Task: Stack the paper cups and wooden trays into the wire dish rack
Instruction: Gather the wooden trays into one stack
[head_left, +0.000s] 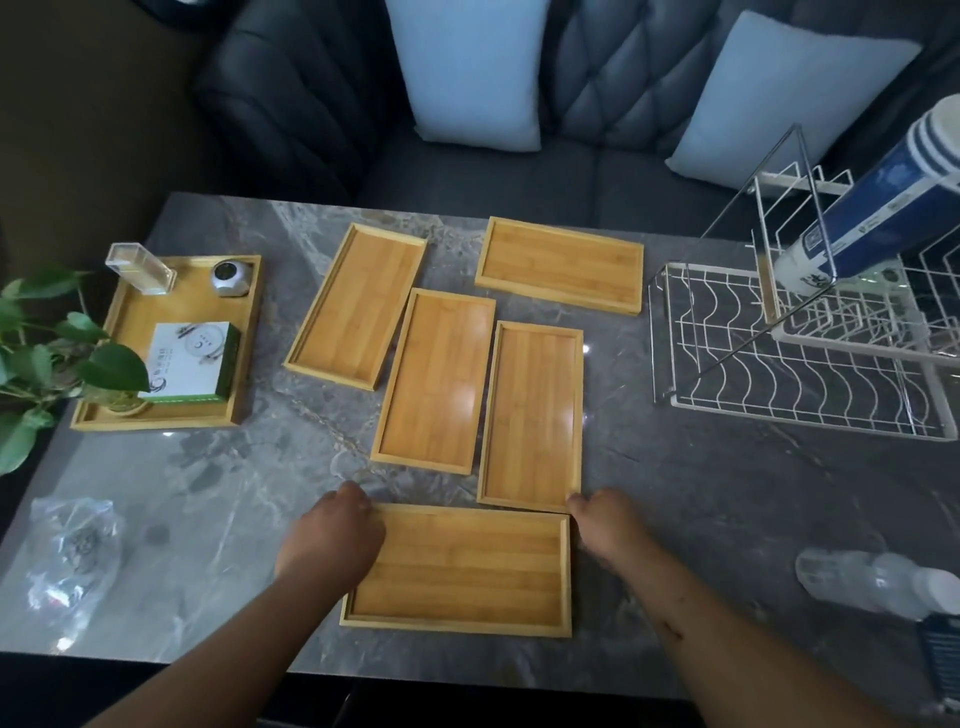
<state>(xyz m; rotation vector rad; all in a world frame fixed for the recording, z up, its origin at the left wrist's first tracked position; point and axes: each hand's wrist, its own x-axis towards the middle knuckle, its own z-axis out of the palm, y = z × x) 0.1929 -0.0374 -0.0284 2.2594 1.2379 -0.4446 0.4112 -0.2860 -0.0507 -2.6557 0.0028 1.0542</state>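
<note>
I see five loose wooden trays on the grey marble desk (701, 519). The nearest tray (460, 569) lies flat with its long axis running left to right, close to the near edge. My left hand (332, 535) is on its left short end and my right hand (605, 525) on its right short end; both hands curl over the rim, but I cannot tell whether either grip is really clenched on the wood or only resting against it.

Just beyond it, two trays lie with their long axes running near to far: the middle tray (434, 382) and the right tray (532, 415), side by side and nearly touching. The right tray's near end sits almost against the nearest tray's far edge. Farther left, a fourth tray (356, 306) leans diagonally, its far end tipped rightward. The far tray (561, 265) lies crosswise, long axis left to right.

The white wire dish rack (800, 358) stands at the right, well apart from my hands. A sleeve of blue-and-white paper cups (878, 208) rests slanted in its upper tier, base pointing down and left.

At the left a larger serving tray (171, 343) carries a box, a clear holder and a small round metal item, with a leafy plant (47, 353) beside it. A crumpled plastic bag (72, 556) lies near left, and a clear plastic bottle (878, 582) lies on its side near right.
</note>
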